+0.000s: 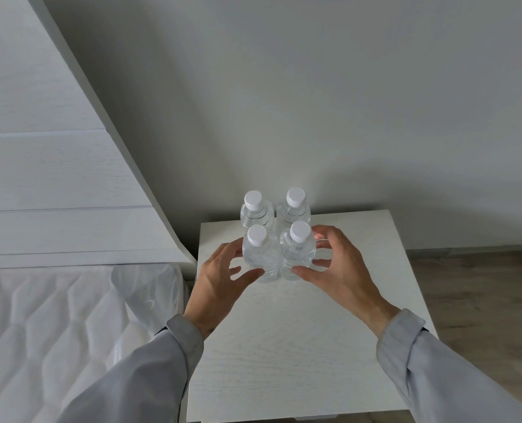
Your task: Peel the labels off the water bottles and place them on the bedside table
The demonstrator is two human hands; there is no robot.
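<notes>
Head view. Four clear water bottles with white caps, upright in a tight two-by-two cluster at frame centre, on the far part of the white bedside table [284, 346], close to the grey wall [284, 87]. No labels visible on any bottle. Rear left bottle [256, 213] and rear right bottle [293, 210] untouched. Front left bottle [258, 257] and front right bottle [298, 254] side by side, touching or nearly so.

Left hand [220, 282] at the left of the front left bottle: fingers spread and curved, thumb tip against the bottle's lower body, not clamped. Right hand [336, 270] at the right of the front right bottle: fingers curled round its side, thumb tip against its lower body, loosely cupped rather than closed. Grey sleeves entering from the lower corners.

White headboard [55, 178] at upper left, quilted mattress [55, 331] at lower left, wooden floor [482, 285] at right.
</notes>
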